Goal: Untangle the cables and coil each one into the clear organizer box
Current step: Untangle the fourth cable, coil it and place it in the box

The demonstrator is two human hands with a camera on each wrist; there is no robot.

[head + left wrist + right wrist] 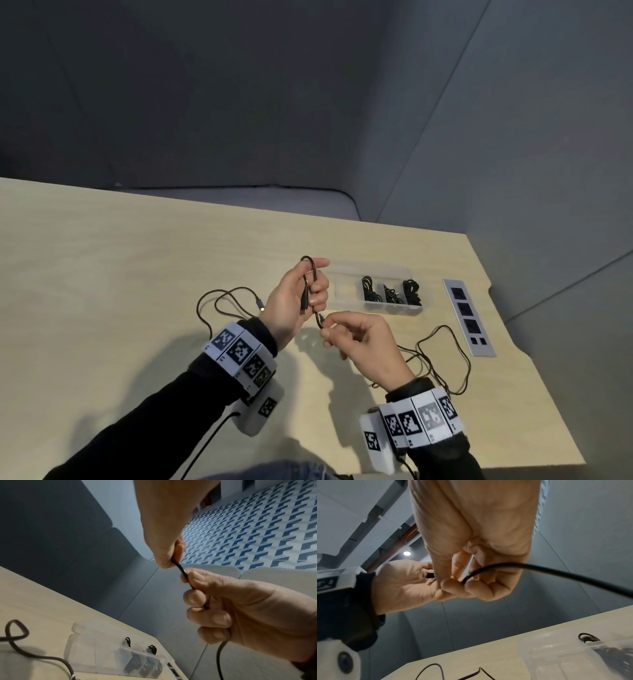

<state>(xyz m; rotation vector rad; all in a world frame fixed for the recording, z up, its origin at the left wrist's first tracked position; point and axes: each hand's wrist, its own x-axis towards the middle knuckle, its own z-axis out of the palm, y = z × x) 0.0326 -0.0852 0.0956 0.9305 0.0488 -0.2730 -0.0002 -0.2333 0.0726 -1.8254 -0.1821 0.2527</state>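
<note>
— What do the surface and room look like?
— A pale wood-grain tabletop [120, 274] stands in a booth of dark grey-blue padded walls [239, 85]; a brushed-metal socket strip [468, 317] is set into it at 3 o'clock.

— And the task's things?
— The clear plastic organizer box [346, 291] lies at 2 o'clock from the hands, three of its compartments filled with coiled black cables [390, 291]. The left hand [294, 301] is curled round a looped end of a thin black rubbery cable [310, 274], raised above the table. The right hand [363, 342] pinches the same cable just below between thumb and forefinger; its slack trails off toward 4 o'clock. Another thin dark cable with a silver plug [219, 301] sprawls at 9 o'clock.
</note>
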